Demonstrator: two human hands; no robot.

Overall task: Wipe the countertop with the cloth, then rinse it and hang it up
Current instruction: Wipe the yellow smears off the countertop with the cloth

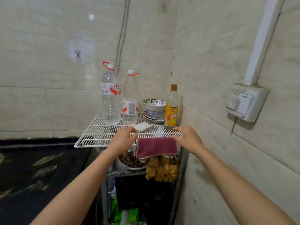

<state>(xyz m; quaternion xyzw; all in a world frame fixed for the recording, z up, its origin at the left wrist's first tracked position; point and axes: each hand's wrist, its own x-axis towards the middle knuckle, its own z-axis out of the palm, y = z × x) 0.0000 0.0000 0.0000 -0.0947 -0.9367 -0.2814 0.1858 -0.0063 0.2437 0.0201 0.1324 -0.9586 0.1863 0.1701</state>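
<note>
Maroon cloth (155, 146) hangs draped over the front edge of the white wire rack (100, 133), dead centre of the frame. Left hand (123, 140) is at its upper left corner, fingers bent toward the edge; gripping or just touching, can't tell. Right hand (186, 138) is at the upper right corner, fingers stretched flat on the wires. Dark countertop (40, 168) sits lower left.

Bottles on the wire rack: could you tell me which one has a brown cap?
The yellow-labelled bottle at the right end of the rack, by the wall corner. The two clear water bottles to its left have white caps with red loop handles.
</note>
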